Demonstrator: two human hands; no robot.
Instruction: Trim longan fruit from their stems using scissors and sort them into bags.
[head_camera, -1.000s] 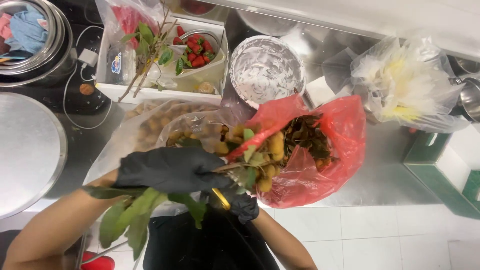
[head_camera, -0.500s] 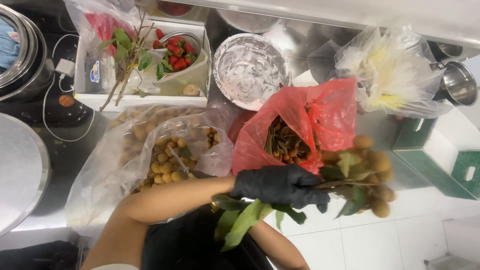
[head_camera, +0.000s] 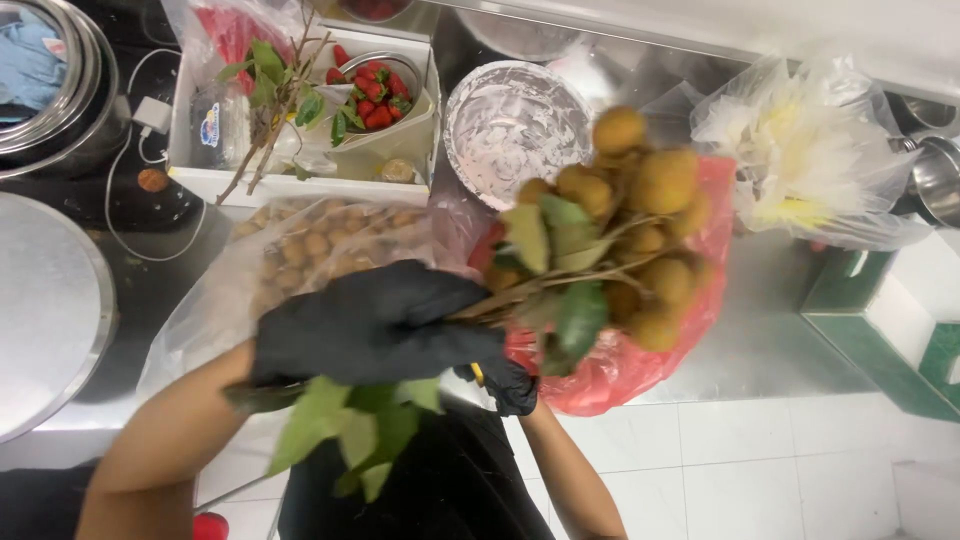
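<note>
My left hand (head_camera: 375, 325), in a black glove, grips the stems of a leafy branch of round brown-yellow fruit (head_camera: 620, 235), lifted close to the camera over the red plastic bag (head_camera: 620, 365). Green leaves (head_camera: 350, 430) hang below the hand. My right hand (head_camera: 508, 385), also gloved in black, sits just under the left, closed around a small yellow-handled thing I cannot identify; most of it is hidden. A clear plastic bag of loose brown fruit (head_camera: 310, 250) lies to the left behind the hand.
A white box (head_camera: 300, 185) holds twigs and a bowl of strawberries (head_camera: 375, 95). A round white-coated bowl (head_camera: 515, 125) stands behind the bunch. A clear bag with yellow-white contents (head_camera: 810, 160) lies right. Metal lid (head_camera: 45, 310) at left, green-white crate (head_camera: 900, 330) at right.
The bunch of fruit was swung out to the right of the red bag, then lifted up toward the camera above it. My left hand still holds the stems.
</note>
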